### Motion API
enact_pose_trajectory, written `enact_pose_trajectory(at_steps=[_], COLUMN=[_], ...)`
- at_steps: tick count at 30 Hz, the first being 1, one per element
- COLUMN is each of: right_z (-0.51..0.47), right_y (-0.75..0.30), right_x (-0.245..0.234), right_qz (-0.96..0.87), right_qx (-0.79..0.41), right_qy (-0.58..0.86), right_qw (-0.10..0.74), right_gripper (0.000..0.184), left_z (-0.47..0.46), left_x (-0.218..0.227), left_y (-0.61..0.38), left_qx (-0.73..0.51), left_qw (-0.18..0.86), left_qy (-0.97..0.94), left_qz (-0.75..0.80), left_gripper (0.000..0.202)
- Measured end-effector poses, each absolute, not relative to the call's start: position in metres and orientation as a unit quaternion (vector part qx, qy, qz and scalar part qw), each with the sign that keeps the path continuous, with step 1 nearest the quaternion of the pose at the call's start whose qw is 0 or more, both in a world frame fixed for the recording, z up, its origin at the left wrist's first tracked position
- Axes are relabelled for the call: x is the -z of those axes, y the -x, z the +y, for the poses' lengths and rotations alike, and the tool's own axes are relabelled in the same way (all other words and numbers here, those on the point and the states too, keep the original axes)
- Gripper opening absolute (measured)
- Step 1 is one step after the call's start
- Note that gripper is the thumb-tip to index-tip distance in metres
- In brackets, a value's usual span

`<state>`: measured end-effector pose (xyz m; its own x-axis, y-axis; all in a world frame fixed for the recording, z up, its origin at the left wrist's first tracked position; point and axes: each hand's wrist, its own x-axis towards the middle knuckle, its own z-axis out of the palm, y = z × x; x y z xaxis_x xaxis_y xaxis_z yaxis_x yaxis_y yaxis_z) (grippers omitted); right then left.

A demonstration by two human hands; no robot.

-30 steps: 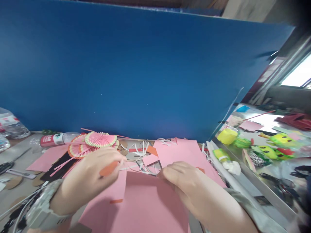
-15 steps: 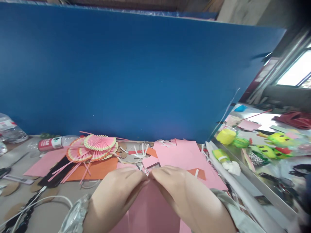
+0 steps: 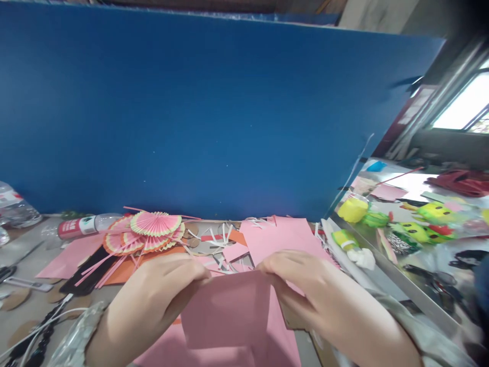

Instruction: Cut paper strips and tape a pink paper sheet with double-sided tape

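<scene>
A sheet of pink paper (image 3: 229,311) is stretched between my two hands, its far edge raised and its near part curving toward me. My left hand (image 3: 168,285) is closed on the sheet's far left corner. At the far right corner my right hand (image 3: 301,280) pinches the paper, thumb below and fingers folded over. More pink paper lies under the held sheet. Beyond my right hand rests a larger pink sheet (image 3: 282,237). Left of my left hand sit pleated pink and yellow paper fans (image 3: 153,232) with thin pink strips.
A blue partition (image 3: 214,112) stands behind the table. At left are a plastic bottle with a red label (image 3: 78,227), a black phone (image 3: 89,272) with a cable, and a utility knife (image 3: 28,284). White paper scraps (image 3: 217,244) lie mid-table. Yellow-green plush toys (image 3: 435,214) are on the right.
My hands have moved apart, from nearly touching to either end of the pink sheet's edge. The sheet's far edge now shows between them.
</scene>
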<state>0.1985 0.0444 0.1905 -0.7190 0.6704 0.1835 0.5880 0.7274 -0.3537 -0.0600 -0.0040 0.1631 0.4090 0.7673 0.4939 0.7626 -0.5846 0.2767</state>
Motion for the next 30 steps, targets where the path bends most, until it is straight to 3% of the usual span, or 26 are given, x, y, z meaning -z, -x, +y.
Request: enact_pose_trajectory(at_steps=[6,9,16,21,30], right_z=[0.050,0.046,0.035,0.040,0.048], right_y=[-0.223,-0.207,-0.147,-0.160,-0.184], right_x=[-0.195,-0.190,-0.171,-0.175,-0.188], right_qz=[-0.875,-0.875,-0.921,-0.932,-0.935], right_qx=[-0.044,-0.043,-0.076,-0.090,-0.087], right_qy=[0.439,0.418,0.352,0.306,0.281], right_qw=[0.200,0.241,0.145,0.175,0.200], right_gripper=[0.015,0.018,0.028,0.019,0.018], left_z=[-0.008,-0.006,0.001,0.000,-0.006], left_x=[-0.168,-0.162,-0.146,-0.147,-0.156], left_y=[0.075,0.071,0.042,0.040,0.044], left_qx=[-0.285,-0.269,-0.261,-0.265,-0.255], left_qw=[-0.025,-0.038,0.009,0.028,0.075], left_qy=[-0.808,-0.823,-0.847,-0.852,-0.832], left_qz=[0.514,0.500,0.463,0.450,0.487], left_gripper=[0.015,0.015,0.016,0.014,0.018])
